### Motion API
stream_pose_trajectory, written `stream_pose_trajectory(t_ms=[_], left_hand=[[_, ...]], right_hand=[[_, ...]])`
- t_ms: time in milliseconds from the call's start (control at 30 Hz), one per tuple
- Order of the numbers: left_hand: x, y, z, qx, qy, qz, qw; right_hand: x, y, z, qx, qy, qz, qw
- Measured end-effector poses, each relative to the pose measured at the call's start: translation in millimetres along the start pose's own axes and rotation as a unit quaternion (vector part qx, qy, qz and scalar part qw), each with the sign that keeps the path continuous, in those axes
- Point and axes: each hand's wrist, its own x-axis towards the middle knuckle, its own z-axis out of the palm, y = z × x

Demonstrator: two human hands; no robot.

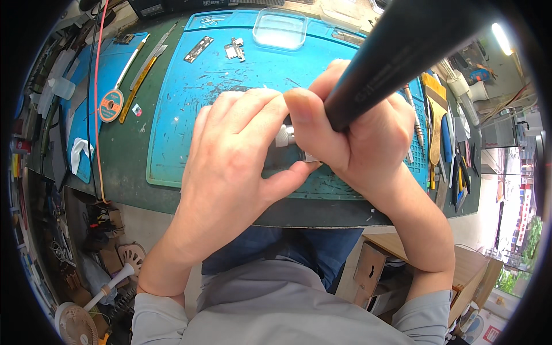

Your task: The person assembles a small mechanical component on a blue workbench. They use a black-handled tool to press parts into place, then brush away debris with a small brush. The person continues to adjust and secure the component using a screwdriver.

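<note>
At the middle of the bench my left hand (230,149) is closed, its fingers curled over and its thumb reaching toward my right hand. Between the hands shows a knurled silver metal piece (284,137), and a small shiny part (309,156) lies by my left thumb tip. What the left fingers grip is mostly hidden. My right hand (368,138) wraps round the lower end of a thick black cylindrical tool (391,57), which rises steeply toward the upper right. The tool's working end is hidden by the right hand.
A blue work mat (172,132) covers the bench. Toward its far side are a clear plastic box (280,30), a dark circuit board strip (199,49) and a small metal part (234,50). An orange-labelled spool (111,106) and yellow knife (138,86) lie left; a brush (435,95) lies right.
</note>
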Motion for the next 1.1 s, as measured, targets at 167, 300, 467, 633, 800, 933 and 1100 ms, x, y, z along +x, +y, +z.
stream_pose_trajectory(t_ms=[167, 300, 467, 633, 800, 933, 1100], left_hand=[[-0.4, 0.4, 0.0, -0.003, -0.001, -0.003, 1.000], [-0.2, 0.6, -0.2, -0.004, -0.001, -0.004, 1.000], [0.1, 0.0, -0.3, 0.001, -0.004, -0.001, 1.000], [0.4, -0.1, -0.3, -0.004, -0.002, 0.000, 1.000], [0.4, 0.2, -0.1, -0.006, -0.003, -0.002, 1.000], [0.4, 0.5, -1.0, -0.003, -0.005, -0.001, 1.000], [0.4, -0.6, 0.3, -0.004, -0.002, 0.003, 1.000]], right_hand=[[-0.8, -0.3, -1.0, -0.004, -0.006, 0.001, 1.000], [-1.0, 0.4, -0.7, -0.001, -0.003, -0.002, 1.000], [-1.3, 1.0, 0.4, -0.004, 0.002, -0.003, 1.000], [-1.4, 0.1, -0.1, -0.004, -0.003, 0.003, 1.000], [-1.0, 1.1, 1.1, -0.005, 0.001, 0.001, 1.000], [-0.9, 0.8, -0.4, -0.009, -0.007, -0.004, 1.000], [-0.7, 0.3, 0.5, -0.004, -0.003, 0.006, 1.000]])
